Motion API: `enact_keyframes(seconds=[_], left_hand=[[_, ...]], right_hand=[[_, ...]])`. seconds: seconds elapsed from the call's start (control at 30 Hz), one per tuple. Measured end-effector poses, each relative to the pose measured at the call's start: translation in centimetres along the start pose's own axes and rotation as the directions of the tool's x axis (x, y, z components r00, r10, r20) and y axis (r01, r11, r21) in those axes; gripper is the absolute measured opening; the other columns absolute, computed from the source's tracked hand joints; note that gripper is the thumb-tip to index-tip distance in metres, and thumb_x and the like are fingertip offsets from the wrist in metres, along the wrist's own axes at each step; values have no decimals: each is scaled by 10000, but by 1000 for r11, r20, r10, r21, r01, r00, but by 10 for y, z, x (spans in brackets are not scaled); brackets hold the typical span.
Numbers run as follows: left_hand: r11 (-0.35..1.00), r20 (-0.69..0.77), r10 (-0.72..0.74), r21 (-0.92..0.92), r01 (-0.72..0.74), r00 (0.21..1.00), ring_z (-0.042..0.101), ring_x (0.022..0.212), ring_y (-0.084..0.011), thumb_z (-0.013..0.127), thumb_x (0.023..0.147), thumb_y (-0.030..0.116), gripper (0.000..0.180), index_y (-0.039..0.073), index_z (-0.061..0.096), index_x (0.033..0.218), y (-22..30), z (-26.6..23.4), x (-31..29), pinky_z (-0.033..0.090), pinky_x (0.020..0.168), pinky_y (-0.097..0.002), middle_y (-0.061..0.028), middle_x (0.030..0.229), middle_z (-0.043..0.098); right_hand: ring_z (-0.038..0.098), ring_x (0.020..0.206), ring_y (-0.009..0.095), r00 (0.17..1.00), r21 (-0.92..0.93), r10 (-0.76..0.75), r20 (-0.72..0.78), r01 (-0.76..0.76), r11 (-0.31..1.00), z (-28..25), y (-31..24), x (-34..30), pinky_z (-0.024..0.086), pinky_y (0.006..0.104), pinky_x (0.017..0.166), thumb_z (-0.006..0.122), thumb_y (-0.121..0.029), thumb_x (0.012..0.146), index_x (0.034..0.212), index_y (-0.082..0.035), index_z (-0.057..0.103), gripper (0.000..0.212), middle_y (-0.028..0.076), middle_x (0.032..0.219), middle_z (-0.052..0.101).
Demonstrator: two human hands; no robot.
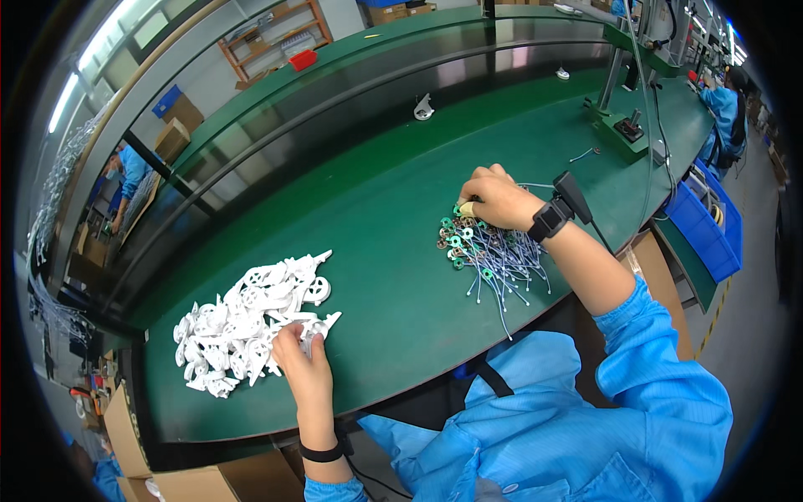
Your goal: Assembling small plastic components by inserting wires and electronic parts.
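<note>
We have two heaps on the bench: on the left, white parts (238,330), hard plastic by the look, smooth, with spoked round ends and pointed tips; right of them, wired parts (502,251), small green and copper-coloured discs on thin grey-blue leads that fan toward the near edge. Our left hand (305,372) is at the white heap's near right side, thumb and fingers bent around a white piece; we can't tell if they're closed on it. Our right hand (500,201) sits over the far side of the wired heap, fingers curled down, tips partly hidden, so we can't tell what's pinched. Surface is a matte green bench top (385,293), curved by the lens. One lone wired part (585,155) lies farther right, near a green machine stand (623,134). Room: blue bin (687,230) at right, cardboard box (192,487) near left, wooden shelf (242,60) far left, grey floor at right.
</note>
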State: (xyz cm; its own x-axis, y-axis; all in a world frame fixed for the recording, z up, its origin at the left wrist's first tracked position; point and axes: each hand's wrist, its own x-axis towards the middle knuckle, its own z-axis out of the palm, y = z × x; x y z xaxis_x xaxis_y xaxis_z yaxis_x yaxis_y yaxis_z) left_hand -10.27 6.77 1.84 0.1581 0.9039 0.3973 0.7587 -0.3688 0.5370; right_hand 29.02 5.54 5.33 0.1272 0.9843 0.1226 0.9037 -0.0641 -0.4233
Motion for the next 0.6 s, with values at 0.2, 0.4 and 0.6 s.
enact_keyframes(seconds=[0.2,0.4,0.6], left_hand=[[977,-93,-11,-215,-9,996,524,856,-220,550,920,66,167,-1,443,1029,14,0,-12,432,728,-306,-138,955,547],[544,233,-134,-795,268,963,515,542,-113,472,993,185,198,59,351,1086,62,7,-31,371,448,-207,-134,843,589],[-349,743,99,-597,722,662,499,697,-210,313,980,402,488,14,462,1235,85,30,-53,381,588,-304,-180,945,580]], right_hand=[[607,815,180,958,543,72,-276,93,835,-18,1,-30,486,306,725,638,-108,857,950,-19,595,135,69,924,642],[610,852,126,895,870,240,-377,254,422,-26,6,-77,494,240,718,608,-38,891,1039,9,569,160,75,964,633],[664,823,235,935,955,194,-297,292,58,-2,-37,-117,551,303,655,577,21,875,1116,34,563,242,145,994,617]])
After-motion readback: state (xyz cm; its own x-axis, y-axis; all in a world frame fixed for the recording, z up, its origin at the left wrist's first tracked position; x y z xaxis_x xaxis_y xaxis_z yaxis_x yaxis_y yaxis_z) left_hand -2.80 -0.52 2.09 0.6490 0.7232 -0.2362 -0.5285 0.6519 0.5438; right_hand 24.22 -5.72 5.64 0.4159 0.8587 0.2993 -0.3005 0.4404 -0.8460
